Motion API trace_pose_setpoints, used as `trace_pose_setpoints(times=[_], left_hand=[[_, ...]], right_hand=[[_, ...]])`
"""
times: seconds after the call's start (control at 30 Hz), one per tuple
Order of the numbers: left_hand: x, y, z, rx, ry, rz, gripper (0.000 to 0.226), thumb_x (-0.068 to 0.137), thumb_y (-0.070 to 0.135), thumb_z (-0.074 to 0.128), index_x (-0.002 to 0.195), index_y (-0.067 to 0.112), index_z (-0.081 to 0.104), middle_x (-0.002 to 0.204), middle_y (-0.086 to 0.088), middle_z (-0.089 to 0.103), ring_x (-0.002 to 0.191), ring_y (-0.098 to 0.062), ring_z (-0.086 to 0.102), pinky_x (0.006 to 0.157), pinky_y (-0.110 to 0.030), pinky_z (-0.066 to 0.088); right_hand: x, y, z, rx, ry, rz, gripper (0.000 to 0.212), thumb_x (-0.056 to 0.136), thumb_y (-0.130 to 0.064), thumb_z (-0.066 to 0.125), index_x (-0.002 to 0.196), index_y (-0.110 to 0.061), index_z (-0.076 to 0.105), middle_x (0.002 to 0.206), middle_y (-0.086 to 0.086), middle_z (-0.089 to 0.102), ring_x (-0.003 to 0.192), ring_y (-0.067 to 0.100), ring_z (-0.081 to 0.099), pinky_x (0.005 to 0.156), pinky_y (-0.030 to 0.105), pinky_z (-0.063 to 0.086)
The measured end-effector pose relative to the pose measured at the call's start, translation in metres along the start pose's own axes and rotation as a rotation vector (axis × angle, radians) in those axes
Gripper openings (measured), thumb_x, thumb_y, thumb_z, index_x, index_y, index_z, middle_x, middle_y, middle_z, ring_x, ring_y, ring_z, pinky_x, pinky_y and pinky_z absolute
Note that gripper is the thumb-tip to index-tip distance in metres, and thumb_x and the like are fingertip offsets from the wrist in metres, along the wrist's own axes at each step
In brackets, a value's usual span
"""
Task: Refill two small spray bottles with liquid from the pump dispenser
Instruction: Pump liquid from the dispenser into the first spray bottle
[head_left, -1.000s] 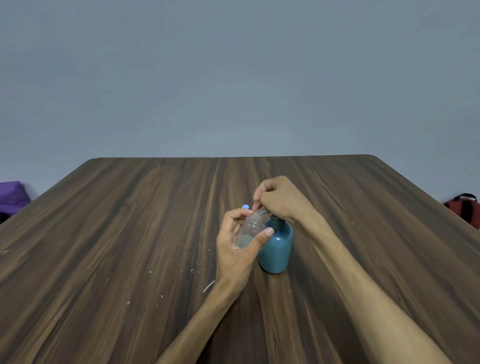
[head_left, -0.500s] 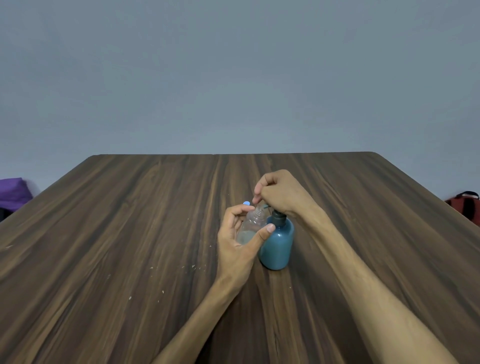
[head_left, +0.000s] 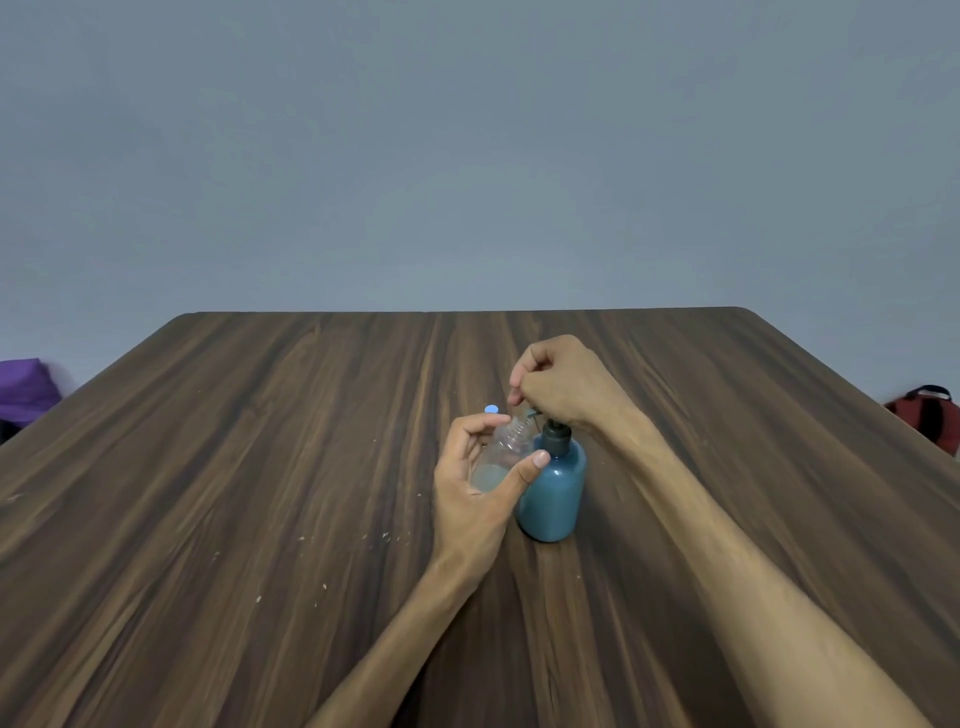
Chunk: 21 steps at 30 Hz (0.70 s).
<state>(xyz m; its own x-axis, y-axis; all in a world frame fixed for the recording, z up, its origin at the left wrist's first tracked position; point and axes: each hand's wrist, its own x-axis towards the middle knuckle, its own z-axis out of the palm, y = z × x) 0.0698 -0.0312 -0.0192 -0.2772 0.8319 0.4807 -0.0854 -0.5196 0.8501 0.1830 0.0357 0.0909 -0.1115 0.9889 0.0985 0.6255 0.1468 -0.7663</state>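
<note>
Gripping a partly filled clear spray bottle (head_left: 501, 457), the left hand (head_left: 480, 488) tilts it under the teal pump dispenser (head_left: 553, 486); the right hand (head_left: 563, 387) curls over the pump; filling seems unfinished.

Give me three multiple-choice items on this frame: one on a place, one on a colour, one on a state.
1. Where does the pump dispenser stand?
A. on the table, right of the left hand
B. at the table's far left corner
C. on the floor

2. What colour is the dispenser's body?
A. red
B. teal blue
C. white

3. How is the small clear bottle?
A. capped and lying flat
B. uncapped, tilted, in the left hand's grip
C. standing alone, untouched

Answers: 1 A, its base rests on the wood beside that hand. 2 B, the body is teal under a dark collar. 3 B, its bare threaded neck leans toward the pump under the right hand.
</note>
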Motion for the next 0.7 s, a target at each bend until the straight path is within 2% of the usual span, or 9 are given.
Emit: trace_pose_setpoints(times=[0.1, 0.27, 0.33, 0.43, 0.5, 0.6, 0.7], left_hand=[[0.0003, -0.0017, 0.0001, -0.002, -0.01, -0.003, 0.044, 0.078, 0.016, 0.088, 0.115, 0.013, 0.066, 0.116, -0.009, 0.071, 0.112, -0.024, 0.07, 0.097, -0.031, 0.057], [-0.0008, 0.0, -0.0008, 0.001, 0.0, 0.0, 0.046, 0.076, 0.03, 0.089, 0.115, 0.02, 0.067, 0.118, -0.005, 0.071, 0.116, -0.025, 0.069, 0.101, -0.036, 0.056], [-0.0005, -0.0007, 0.0002, -0.002, -0.003, -0.002, 0.045, 0.076, 0.028, 0.09, 0.115, 0.021, 0.067, 0.118, -0.006, 0.071, 0.116, -0.027, 0.069, 0.101, -0.039, 0.057], [-0.0003, 0.0002, 0.0006, -0.008, -0.011, -0.013, 0.043, 0.077, 0.017, 0.089, 0.114, 0.018, 0.067, 0.117, -0.007, 0.071, 0.113, -0.024, 0.07, 0.098, -0.033, 0.057], [0.0, 0.0004, -0.0003, -0.008, -0.004, -0.011, 0.044, 0.078, 0.02, 0.089, 0.115, 0.018, 0.067, 0.118, -0.008, 0.071, 0.115, -0.024, 0.07, 0.099, -0.032, 0.056], [0.0002, -0.0016, -0.0012, -0.014, -0.008, -0.004, 0.045, 0.078, 0.028, 0.089, 0.116, 0.022, 0.067, 0.121, -0.008, 0.071, 0.118, -0.029, 0.069, 0.102, -0.042, 0.056], [0.0003, -0.0024, -0.0005, -0.005, -0.013, -0.011, 0.044, 0.078, 0.02, 0.089, 0.116, 0.02, 0.066, 0.12, -0.008, 0.071, 0.116, -0.028, 0.07, 0.099, -0.037, 0.058]], right_hand=[[-0.0015, 0.0039, 0.0046, 0.012, -0.028, 0.036, 0.029, 0.083, -0.005, 0.047, 0.077, -0.015, 0.074, 0.072, -0.009, 0.077, 0.065, 0.009, 0.063, 0.062, 0.029, 0.049], [-0.0009, -0.0007, -0.0013, -0.015, -0.022, -0.005, 0.027, 0.082, -0.005, 0.049, 0.075, -0.015, 0.073, 0.071, -0.011, 0.077, 0.069, 0.011, 0.068, 0.066, 0.03, 0.053], [0.0005, 0.0003, -0.0012, 0.014, -0.02, 0.004, 0.028, 0.082, -0.004, 0.048, 0.074, -0.017, 0.071, 0.07, -0.01, 0.077, 0.065, 0.009, 0.064, 0.066, 0.029, 0.051], [-0.003, 0.0067, 0.0049, 0.01, -0.041, 0.031, 0.029, 0.081, -0.004, 0.047, 0.076, -0.016, 0.073, 0.071, -0.01, 0.077, 0.065, 0.011, 0.063, 0.065, 0.031, 0.052], [-0.0015, 0.0033, 0.0022, -0.011, -0.038, 0.007, 0.029, 0.081, -0.005, 0.047, 0.077, -0.015, 0.073, 0.071, -0.011, 0.077, 0.067, 0.01, 0.064, 0.066, 0.03, 0.051], [-0.0004, 0.0001, -0.0013, 0.026, -0.023, -0.012, 0.028, 0.081, -0.003, 0.047, 0.074, -0.015, 0.071, 0.069, -0.01, 0.077, 0.069, 0.01, 0.064, 0.066, 0.031, 0.052], [-0.0038, 0.0083, 0.0055, 0.066, -0.036, 0.022, 0.03, 0.08, -0.002, 0.045, 0.07, -0.015, 0.07, 0.067, -0.008, 0.076, 0.064, 0.011, 0.062, 0.062, 0.03, 0.05]])
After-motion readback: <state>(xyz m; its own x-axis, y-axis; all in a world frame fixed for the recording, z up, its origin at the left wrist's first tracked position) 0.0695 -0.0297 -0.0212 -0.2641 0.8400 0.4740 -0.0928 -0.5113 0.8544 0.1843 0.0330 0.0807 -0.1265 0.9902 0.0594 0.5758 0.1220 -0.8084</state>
